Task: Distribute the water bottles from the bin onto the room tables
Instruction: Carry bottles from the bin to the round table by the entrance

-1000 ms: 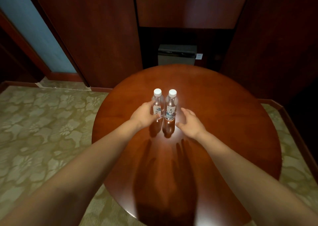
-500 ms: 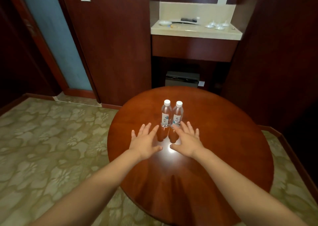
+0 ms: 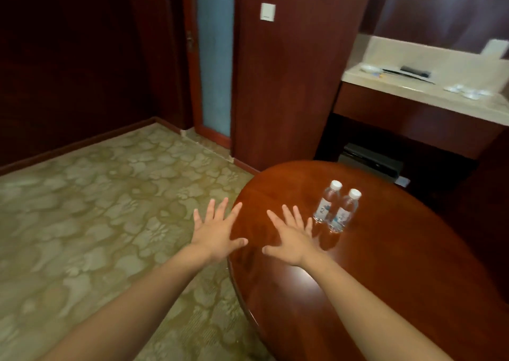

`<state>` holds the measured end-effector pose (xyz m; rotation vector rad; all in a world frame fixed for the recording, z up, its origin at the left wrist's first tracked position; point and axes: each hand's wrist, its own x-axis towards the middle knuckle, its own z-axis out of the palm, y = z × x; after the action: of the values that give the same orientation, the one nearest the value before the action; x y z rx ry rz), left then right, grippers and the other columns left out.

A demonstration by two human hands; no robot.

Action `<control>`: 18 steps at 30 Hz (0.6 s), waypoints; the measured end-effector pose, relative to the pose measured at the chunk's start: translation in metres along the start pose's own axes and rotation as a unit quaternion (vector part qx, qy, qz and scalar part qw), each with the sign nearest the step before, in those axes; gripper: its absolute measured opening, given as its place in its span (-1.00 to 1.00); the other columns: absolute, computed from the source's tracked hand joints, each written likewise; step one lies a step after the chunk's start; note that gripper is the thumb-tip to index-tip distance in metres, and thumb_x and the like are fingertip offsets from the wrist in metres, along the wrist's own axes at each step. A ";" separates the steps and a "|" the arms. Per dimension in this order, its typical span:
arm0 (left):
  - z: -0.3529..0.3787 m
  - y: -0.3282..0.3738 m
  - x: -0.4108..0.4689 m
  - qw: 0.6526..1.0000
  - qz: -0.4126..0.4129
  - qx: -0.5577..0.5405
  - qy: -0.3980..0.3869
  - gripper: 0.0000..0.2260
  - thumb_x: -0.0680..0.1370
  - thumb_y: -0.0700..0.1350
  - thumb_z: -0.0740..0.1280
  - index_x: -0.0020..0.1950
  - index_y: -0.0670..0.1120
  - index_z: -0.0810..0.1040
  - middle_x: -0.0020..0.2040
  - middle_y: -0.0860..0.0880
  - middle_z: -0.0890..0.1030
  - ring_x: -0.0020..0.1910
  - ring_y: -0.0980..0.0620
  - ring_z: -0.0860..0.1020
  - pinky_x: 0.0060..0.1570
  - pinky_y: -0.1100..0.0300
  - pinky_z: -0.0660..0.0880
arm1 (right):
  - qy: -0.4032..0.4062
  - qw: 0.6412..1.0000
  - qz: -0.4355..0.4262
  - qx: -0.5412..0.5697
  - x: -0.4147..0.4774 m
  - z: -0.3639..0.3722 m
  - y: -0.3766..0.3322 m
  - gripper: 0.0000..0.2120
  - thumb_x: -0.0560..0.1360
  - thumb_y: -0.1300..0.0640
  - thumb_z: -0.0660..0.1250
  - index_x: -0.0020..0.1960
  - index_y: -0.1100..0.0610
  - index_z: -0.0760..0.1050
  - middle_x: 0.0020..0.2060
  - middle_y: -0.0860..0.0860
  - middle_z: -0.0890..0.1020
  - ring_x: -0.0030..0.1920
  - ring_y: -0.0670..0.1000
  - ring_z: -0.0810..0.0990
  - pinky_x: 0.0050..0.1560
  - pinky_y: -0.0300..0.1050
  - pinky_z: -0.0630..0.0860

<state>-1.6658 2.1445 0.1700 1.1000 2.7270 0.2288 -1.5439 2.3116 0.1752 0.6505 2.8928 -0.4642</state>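
Both hands empty, fingers spread: left hand, right hand. Two capped water bottles upright, touching, on round wooden table, at right hand's two o'clock.

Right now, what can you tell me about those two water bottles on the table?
The two water bottles are small, clear plastic, with white caps and white-and-blue labels. They stand upright, close side by side, on the glossy round wooden table, which mirrors them faintly. Neither hand touches them; the right hand is open just beside them.
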 end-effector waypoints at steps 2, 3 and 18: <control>0.000 -0.013 -0.012 0.999 -0.048 -0.013 0.005 -0.18 0.51 0.36 0.20 0.58 0.20 -0.23 0.61 0.00 -0.25 0.56 -0.15 -0.31 0.47 -0.33 -0.24 | -0.021 0.999 -0.037 -0.009 0.012 0.000 -0.012 -0.09 0.46 -0.23 0.35 0.61 -0.18 -0.12 0.61 0.08 -0.23 0.56 0.17 -0.39 0.49 0.30 -0.35; 0.000 -0.020 -0.019 0.997 -0.075 -0.017 0.007 -0.19 0.51 0.36 0.19 0.58 0.21 -0.24 0.61 0.00 -0.25 0.56 -0.15 -0.31 0.47 -0.32 -0.24 | -0.027 0.998 -0.058 -0.012 0.018 0.000 -0.019 -0.09 0.47 -0.22 0.35 0.61 -0.17 -0.13 0.61 0.08 -0.22 0.56 0.17 -0.38 0.49 0.30 -0.35; 0.006 -0.075 -0.247 0.878 -0.475 -0.023 0.054 -0.19 0.52 0.39 0.15 0.59 0.16 -0.21 0.62 -0.03 -0.21 0.58 -0.14 -0.25 0.47 -0.35 -0.16 | -0.131 0.886 -0.435 -0.097 -0.011 0.058 -0.200 -0.09 0.47 -0.25 0.35 0.62 -0.16 -0.13 0.62 0.06 -0.18 0.59 0.15 -0.30 0.52 0.30 -0.28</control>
<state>-1.5400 1.9188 0.1780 -0.3519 2.9553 0.1916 -1.6172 2.1167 0.1760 -0.7321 2.7450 -0.2951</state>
